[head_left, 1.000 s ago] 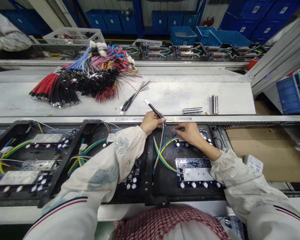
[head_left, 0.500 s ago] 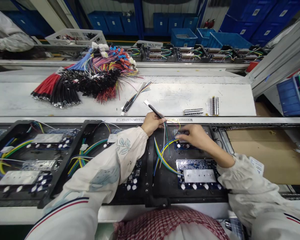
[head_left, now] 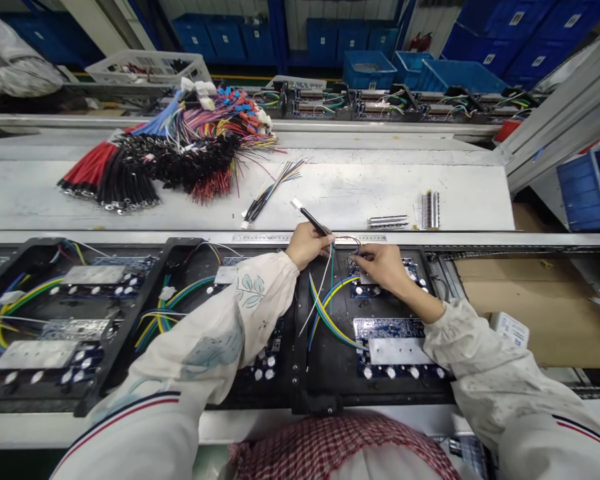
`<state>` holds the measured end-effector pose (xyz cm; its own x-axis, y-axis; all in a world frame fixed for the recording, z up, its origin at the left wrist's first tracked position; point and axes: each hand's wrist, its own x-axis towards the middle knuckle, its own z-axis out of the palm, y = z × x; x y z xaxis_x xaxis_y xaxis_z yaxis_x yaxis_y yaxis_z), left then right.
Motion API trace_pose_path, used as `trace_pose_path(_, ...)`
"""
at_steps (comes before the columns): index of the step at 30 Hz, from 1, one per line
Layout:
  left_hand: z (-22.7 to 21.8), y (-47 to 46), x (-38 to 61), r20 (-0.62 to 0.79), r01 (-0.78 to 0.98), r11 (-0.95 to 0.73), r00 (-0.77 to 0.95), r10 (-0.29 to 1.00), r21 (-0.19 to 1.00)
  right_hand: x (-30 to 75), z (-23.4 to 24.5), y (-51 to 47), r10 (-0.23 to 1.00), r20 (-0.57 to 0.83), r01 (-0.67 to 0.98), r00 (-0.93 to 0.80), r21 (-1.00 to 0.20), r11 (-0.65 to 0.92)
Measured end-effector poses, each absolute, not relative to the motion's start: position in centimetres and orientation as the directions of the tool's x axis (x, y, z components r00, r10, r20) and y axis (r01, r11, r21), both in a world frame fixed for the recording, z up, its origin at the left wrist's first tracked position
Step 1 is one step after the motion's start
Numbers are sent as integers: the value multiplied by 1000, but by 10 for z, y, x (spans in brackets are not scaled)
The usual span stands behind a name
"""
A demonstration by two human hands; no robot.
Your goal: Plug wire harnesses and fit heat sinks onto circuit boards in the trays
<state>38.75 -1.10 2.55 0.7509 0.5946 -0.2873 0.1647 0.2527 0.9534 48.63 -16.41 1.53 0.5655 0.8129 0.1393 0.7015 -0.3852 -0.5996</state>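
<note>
Now the left hand (head_left: pixel 307 245) is clamped around a black pen (head_left: pixel 311 221), its white-capped end sticking up past the fingers, while the right hand (head_left: pixel 384 267) pinches thin wires (head_left: pixel 354 245) in its fingertips, just above a circuit board (head_left: pixel 410 272). Both hands sit over a black tray (head_left: pixel 296 347) — near each other, not touching.

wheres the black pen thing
In the head view, the black pen-like tool is held in the left hand, white end pointing over the white bench, just past the ruler strip, beside the right hand.
</note>
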Motion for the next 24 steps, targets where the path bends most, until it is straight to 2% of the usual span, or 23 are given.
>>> trace_pose_path(7, 28, -11, 387, -294, 175, 249, 745, 599, 952, 486, 12, -163, 817, 137, 719, 559, -572, -396)
trace_pose_path(14, 28, -12, 388, -297, 175, 253, 738, 606, 951, 485, 25, -169, 842, 80, 749, 534, -507, -427)
trace_pose_path(16, 29, -12, 388, -300, 176, 256, 735, 607, 950, 479, 33, -175, 887, -7, 746, 462, -538, -392)
trace_pose_path(19, 30, -12, 389, -300, 175, 255, 727, 617, 951, 472, 39, -178, 930, -151, 634, 335, -694, -341)
trace_pose_path(21, 30, -13, 389, -300, 180, 250, 727, 618, 951, 473, 37, -173, 900, -90, 594, 427, -723, -354)
trace_pose_path(24, 29, -14, 389, -302, 196, 237, 740, 600, 951, 481, 28, -164, 821, 98, 687, 562, -608, -398)
